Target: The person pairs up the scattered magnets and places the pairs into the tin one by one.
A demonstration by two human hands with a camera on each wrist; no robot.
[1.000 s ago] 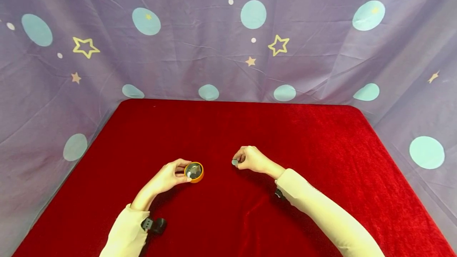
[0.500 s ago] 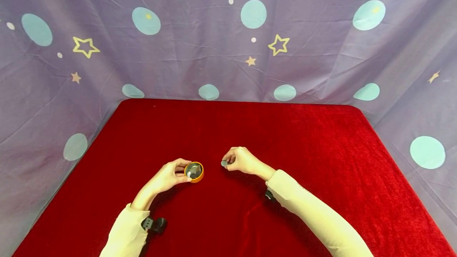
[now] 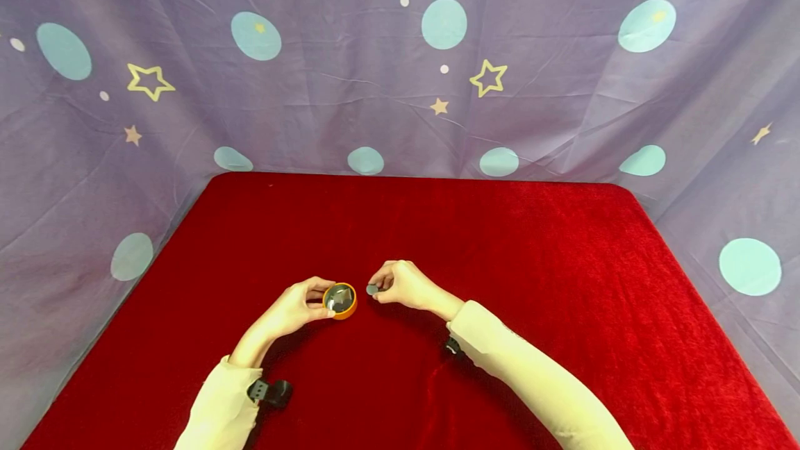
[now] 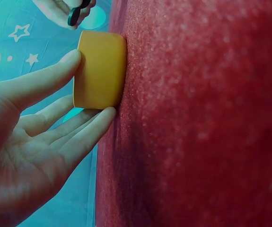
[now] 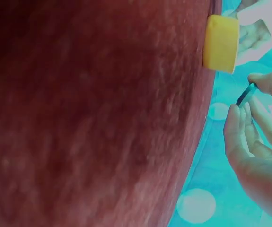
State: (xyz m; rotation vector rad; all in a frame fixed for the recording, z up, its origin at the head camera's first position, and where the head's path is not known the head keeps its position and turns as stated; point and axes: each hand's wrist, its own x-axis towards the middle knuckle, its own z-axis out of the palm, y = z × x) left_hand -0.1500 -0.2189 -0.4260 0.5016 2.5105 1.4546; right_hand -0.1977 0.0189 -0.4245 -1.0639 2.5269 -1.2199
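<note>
My left hand grips a small round orange container between the thumb at its rim and the fingers along its side. From the head view the container shows a dark, shiny inside with glints; what that is, I cannot tell. In the left wrist view its base meets the red cloth. My right hand pinches a small thin grey disc between thumb and fingertips. The disc is held tilted just right of the container, with a narrow gap between them; in the right wrist view it is seen nearly edge-on.
Red velvet-like cloth covers the table, slightly creased near the front. A purple curtain with stars and ovals hangs behind and along both sides. Each wrist bears a black strapped device, the left one sitting just above the cloth.
My right hand has moved steadily left with the grey disc, closing most of the distance to the container. My left hand and the orange container have stayed in place.
</note>
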